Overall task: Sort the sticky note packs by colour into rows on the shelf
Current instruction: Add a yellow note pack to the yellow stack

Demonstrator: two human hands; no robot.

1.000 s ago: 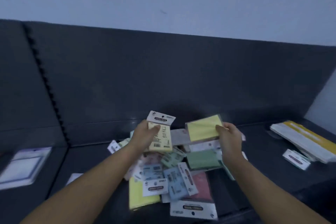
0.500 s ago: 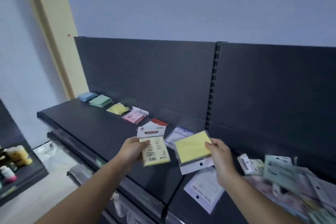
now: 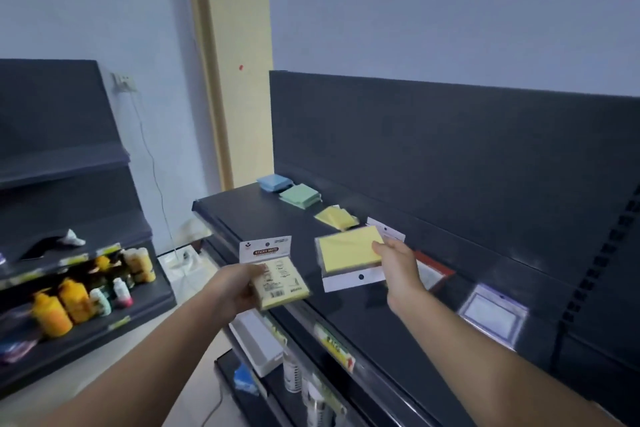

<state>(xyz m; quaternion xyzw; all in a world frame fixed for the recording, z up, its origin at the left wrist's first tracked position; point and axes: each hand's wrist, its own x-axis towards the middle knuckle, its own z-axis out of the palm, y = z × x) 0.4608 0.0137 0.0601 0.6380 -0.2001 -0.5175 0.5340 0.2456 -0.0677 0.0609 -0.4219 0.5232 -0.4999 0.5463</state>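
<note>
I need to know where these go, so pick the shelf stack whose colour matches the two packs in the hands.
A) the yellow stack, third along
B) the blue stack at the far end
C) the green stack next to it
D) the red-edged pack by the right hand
A: the left hand grips the left pack and the right hand grips the right pack, both yellow like the yellow stack.
</note>
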